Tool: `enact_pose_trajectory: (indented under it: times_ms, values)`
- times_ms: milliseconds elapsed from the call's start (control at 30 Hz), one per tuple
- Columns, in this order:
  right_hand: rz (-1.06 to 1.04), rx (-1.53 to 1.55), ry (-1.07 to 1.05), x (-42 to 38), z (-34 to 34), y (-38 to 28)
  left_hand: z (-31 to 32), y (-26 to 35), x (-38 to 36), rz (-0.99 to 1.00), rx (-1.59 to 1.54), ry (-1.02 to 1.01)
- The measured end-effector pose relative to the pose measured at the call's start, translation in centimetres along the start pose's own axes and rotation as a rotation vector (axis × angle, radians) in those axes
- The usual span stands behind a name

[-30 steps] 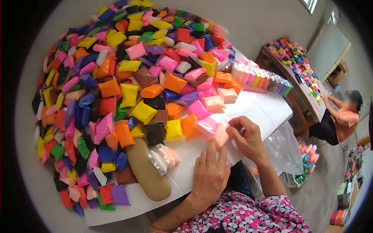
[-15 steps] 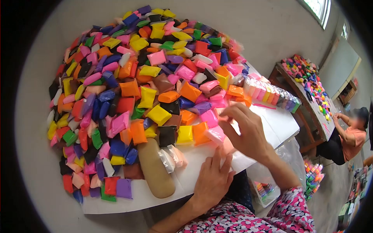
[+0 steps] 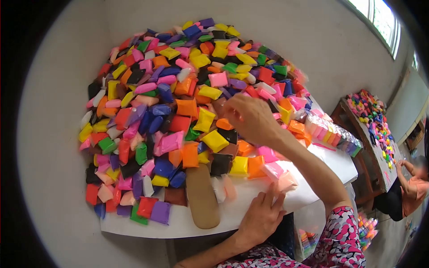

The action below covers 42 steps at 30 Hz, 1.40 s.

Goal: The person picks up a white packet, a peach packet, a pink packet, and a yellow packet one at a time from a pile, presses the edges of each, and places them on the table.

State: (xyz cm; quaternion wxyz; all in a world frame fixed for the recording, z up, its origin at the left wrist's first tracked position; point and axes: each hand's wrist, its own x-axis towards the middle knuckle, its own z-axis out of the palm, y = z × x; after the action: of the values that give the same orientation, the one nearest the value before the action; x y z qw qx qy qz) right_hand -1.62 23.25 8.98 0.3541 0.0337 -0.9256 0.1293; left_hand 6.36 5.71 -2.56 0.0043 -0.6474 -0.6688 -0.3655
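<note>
My left hand [image 3: 261,216] rests on the white tabletop sheet [image 3: 174,230] with fingers stretched out. Its fingertips meet the lower edge of a peach packet [image 3: 287,181]. Beside that packet lie a pink packet [image 3: 272,170], an orange packet [image 3: 256,167], a yellow packet [image 3: 239,166] and a black packet [image 3: 221,164], roughly in a row. Over the heap of small colourful packets, my right hand [image 3: 250,118] has its fingers curled downward next to a brown packet [image 3: 218,105]. Whatever lies under those fingertips is hidden.
A tan rounded board [image 3: 202,201] lies at the front, with blurred white and peach packets [image 3: 223,188] at its right. A long clear-wrapped stack of packets [image 3: 334,134] stands at the right edge. Farther right, a person [image 3: 409,190] works at another packet-covered table [image 3: 371,129].
My right hand has moved from beside the peach packet up and left over the heap. The left hand stays by the peach packet. The view has shifted, moving the scene rightward.
</note>
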Motion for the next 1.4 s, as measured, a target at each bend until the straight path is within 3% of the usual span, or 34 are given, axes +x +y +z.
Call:
enact_pose_trajectory:
  times_ms: [33,133,267,433,533,600,800,900,1000,1133,1333,1400]
  values:
    - [-0.025,-0.023,0.064,0.7,0.9,1.4,0.1,0.0,-0.2,-0.003,0.015,0.000]
    - [0.088,-0.115,-0.036,2.5,1.1,2.0,0.1,-0.2,-0.2,0.011,0.021,0.030]
    - [0.026,0.171,0.016,1.3,2.5,-0.7,-0.2,-0.2,0.0,-0.016,-0.025,0.016]
    - [-0.056,0.348,-0.097,-3.0,0.1,-5.9,0.3,-0.2,-0.4,-0.015,0.009,0.057]
    - [-0.060,0.619,-0.097,-6.6,-2.3,-9.8,2.3,-1.2,-2.2,0.149,0.057,0.117]
    - [-0.142,0.639,-0.094,-8.8,-4.5,-11.7,2.9,-1.4,-2.6,0.221,0.037,0.118]
    - [-0.177,0.408,0.168,-14.0,-5.4,-12.3,1.9,-1.3,-2.2,-0.044,-0.219,0.040]
    - [0.062,0.275,0.243,-16.2,-6.0,-10.0,1.4,-0.9,-1.5,-0.127,-0.236,-0.001]
    - [0.412,0.223,0.352,-18.6,-6.3,-8.4,-0.2,0.6,0.1,-0.023,0.089,-0.040]
    - [0.696,0.275,0.457,-21.6,-5.1,-5.1,0.1,0.5,0.1,-0.004,0.116,-0.025]
    - [0.805,0.388,0.507,-23.4,-3.2,-2.9,0.0,0.6,0.3,-0.009,0.102,-0.028]
    - [0.802,0.256,0.469,-23.3,-3.1,-3.1,0.2,0.6,0.2,-0.009,0.101,-0.021]
